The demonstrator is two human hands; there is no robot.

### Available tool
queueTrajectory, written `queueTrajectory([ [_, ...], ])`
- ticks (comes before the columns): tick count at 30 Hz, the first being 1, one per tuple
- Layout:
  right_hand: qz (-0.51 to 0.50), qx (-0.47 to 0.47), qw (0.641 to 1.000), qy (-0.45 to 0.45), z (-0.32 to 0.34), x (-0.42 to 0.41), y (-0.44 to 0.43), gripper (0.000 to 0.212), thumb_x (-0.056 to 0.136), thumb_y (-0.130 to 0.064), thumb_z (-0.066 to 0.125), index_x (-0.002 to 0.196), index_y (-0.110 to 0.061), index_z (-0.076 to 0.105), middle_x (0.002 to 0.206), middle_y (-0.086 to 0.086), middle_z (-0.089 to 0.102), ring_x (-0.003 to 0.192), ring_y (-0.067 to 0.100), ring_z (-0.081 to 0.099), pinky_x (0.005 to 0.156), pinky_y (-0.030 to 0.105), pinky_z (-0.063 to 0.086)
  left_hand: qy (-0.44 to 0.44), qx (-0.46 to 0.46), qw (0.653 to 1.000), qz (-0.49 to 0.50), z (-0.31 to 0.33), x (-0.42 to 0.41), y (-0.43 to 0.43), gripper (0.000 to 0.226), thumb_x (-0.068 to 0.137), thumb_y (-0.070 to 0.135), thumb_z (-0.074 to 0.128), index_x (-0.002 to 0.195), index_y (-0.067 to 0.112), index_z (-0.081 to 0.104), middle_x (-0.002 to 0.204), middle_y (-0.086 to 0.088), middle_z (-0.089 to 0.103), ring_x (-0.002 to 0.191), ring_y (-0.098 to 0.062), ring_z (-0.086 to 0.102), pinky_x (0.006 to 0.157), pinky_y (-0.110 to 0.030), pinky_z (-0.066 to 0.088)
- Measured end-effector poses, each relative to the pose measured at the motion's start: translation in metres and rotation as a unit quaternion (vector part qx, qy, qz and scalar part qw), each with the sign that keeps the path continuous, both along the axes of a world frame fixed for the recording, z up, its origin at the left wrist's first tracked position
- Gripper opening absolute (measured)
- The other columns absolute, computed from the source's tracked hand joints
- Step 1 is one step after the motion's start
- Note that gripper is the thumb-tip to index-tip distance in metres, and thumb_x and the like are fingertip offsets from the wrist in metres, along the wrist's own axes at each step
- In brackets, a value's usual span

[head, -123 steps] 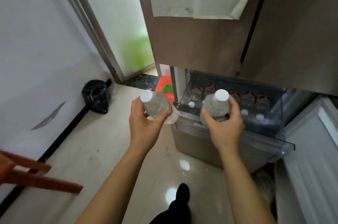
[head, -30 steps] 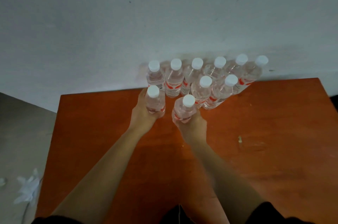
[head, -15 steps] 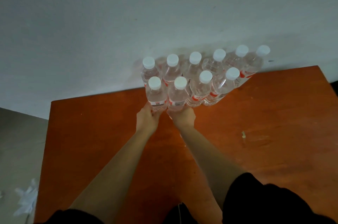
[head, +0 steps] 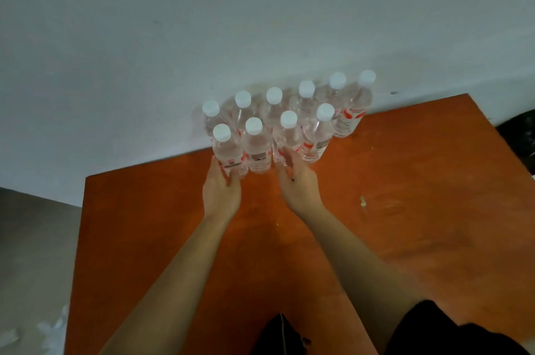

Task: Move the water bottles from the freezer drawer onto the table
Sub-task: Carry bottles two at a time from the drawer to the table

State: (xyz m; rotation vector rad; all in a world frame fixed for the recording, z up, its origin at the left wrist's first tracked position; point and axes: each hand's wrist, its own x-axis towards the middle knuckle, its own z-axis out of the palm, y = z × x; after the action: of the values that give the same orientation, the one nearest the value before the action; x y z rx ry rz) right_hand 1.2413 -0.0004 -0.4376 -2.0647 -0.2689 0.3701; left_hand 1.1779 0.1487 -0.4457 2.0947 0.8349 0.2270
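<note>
The clear plastic water bottles with white caps and red labels [head: 315, 134] stand upright in a tight cluster just beyond both hands, six in the far row and four in the near one. They sit on the orange-brown wooden table [head: 405, 210], far row against the pale grey wall [head: 260, 21].

The left hand [head: 221, 189] has its thumb up the side of the nearest left-end bottle [head: 228, 152] and its fingers at the base. I cannot tell whether it clasps the bottle or only rests there. The right hand [head: 298, 183] lies slack and spread, its straight fingertips [head: 289, 162] touching the foot of the third near-row bottle [head: 286, 140] and holding nothing.

The step in hand looks like setting down and squaring up a pair. Next, both hands should lift straight back, without dragging a base and tipping the packed neighbours, then go to the freezer drawer, which is out of view.

A small pale scrap [head: 362, 200] lies on the table to the right of the right hand.
</note>
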Motion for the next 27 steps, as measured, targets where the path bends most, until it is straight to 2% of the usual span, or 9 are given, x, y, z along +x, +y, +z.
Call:
queueTrajectory([
  [3, -0.018, -0.039, 0.993, -0.11, 0.018, -0.011, -0.047, 0.049, 0.105, -0.038, 0.043, 0.15, -0.019, 0.038, 0.153, 0.002, 0.044, 0.142, 0.018, 0.038, 0.112, 0.034, 0.039, -0.037, 0.059, 0.998, -0.007, 0.021, -0.01, -0.034, 0.059, 0.103, 0.039, 0.044, 0.156, 0.028, 0.02, 0.16, 0.002, 0.032, 0.146, -0.024, 0.032, 0.112, -0.04, 0.031],
  [5, -0.047, -0.065, 0.983, -0.162, 0.03, -0.021, -0.085, 0.053, 0.105, -0.042, 0.043, 0.153, -0.02, 0.034, 0.158, 0.003, 0.035, 0.147, 0.018, 0.029, 0.116, 0.037, 0.034, -0.051, 0.099, 0.993, -0.048, 0.037, -0.014, -0.064, 0.064, 0.104, 0.044, 0.038, 0.158, 0.023, 0.013, 0.165, -0.001, 0.019, 0.151, -0.024, 0.018, 0.12, -0.049, 0.024],
  [8, -0.125, -0.113, 0.957, -0.237, 0.057, -0.047, -0.162, 0.06, 0.104, -0.049, 0.041, 0.156, -0.021, 0.028, 0.164, 0.008, 0.022, 0.151, 0.024, 0.019, 0.118, 0.041, 0.027, -0.087, 0.144, 0.973, -0.158, 0.071, -0.017, -0.134, 0.067, 0.103, 0.055, 0.026, 0.159, 0.025, 0.007, 0.167, -0.001, 0.006, 0.154, -0.019, 0.003, 0.123, -0.045, 0.012],
  [11, -0.21, -0.171, 0.922, -0.277, 0.084, -0.079, -0.253, 0.066, 0.103, -0.058, 0.035, 0.158, -0.026, 0.019, 0.167, 0.007, 0.009, 0.154, 0.024, 0.005, 0.123, 0.047, 0.018, -0.138, 0.191, 0.938, -0.256, 0.11, -0.023, -0.223, 0.067, 0.1, 0.059, 0.021, 0.159, 0.031, 0.006, 0.168, 0.002, -0.001, 0.153, -0.014, -0.007, 0.123, -0.04, 0.001],
  [13, -0.266, -0.204, 0.897, -0.287, 0.102, -0.112, -0.326, 0.068, 0.102, -0.061, 0.031, 0.159, -0.027, 0.014, 0.168, 0.007, 0.004, 0.155, 0.023, -0.001, 0.124, 0.047, 0.011, -0.162, 0.213, 0.914, -0.307, 0.134, -0.036, -0.293, 0.068, 0.1, 0.059, 0.022, 0.159, 0.029, 0.009, 0.167, 0.001, -0.002, 0.153, -0.013, -0.009, 0.123, -0.039, -0.002],
  [16, -0.35, -0.238, 0.858, -0.29, 0.119, -0.171, -0.435, 0.071, 0.1, -0.064, 0.027, 0.159, -0.026, 0.015, 0.168, 0.008, 0.004, 0.154, 0.024, -0.001, 0.125, 0.046, 0.008, -0.202, 0.23, 0.877, -0.371, 0.157, -0.064, -0.398, 0.069, 0.1, 0.056, 0.024, 0.159, 0.024, 0.011, 0.167, -0.003, -0.002, 0.153, -0.015, -0.01, 0.124, -0.041, 0.0],
  [20, -0.444, -0.288, 0.812, -0.247, 0.129, -0.255, -0.571, 0.075, 0.098, -0.066, 0.025, 0.16, -0.029, 0.006, 0.167, 0.007, -0.007, 0.154, 0.023, -0.012, 0.124, 0.046, -0.002, -0.212, 0.246, 0.818, -0.475, 0.171, -0.113, -0.535, 0.07, 0.1, 0.058, 0.021, 0.159, 0.026, 0.003, 0.167, -0.005, -0.008, 0.153, -0.019, -0.014, 0.124, -0.046, 0.001],
  [24, -0.54, -0.301, 0.754, -0.22, 0.139, -0.33, -0.678, 0.078, 0.096, -0.067, 0.027, 0.16, -0.027, 0.006, 0.167, 0.01, -0.004, 0.154, 0.028, -0.008, 0.123, 0.054, 0.004, -0.207, 0.263, 0.763, -0.553, 0.18, -0.157, -0.651, 0.071, 0.098, 0.06, 0.021, 0.158, 0.03, 0.0, 0.166, -0.004, -0.013, 0.152, -0.021, -0.018, 0.124, -0.047, -0.001],
  [27, -0.586, -0.312, 0.721, -0.198, 0.137, -0.371, -0.738, 0.08, 0.095, -0.067, 0.031, 0.16, -0.028, 0.004, 0.167, 0.01, -0.007, 0.154, 0.029, -0.01, 0.123, 0.054, 0.002, -0.215, 0.278, 0.728, -0.588, 0.181, -0.172, -0.719, 0.073, 0.097, 0.063, 0.017, 0.159, 0.03, 0.0, 0.166, -0.002, -0.015, 0.151, -0.021, -0.019, 0.124, -0.047, -0.002],
])
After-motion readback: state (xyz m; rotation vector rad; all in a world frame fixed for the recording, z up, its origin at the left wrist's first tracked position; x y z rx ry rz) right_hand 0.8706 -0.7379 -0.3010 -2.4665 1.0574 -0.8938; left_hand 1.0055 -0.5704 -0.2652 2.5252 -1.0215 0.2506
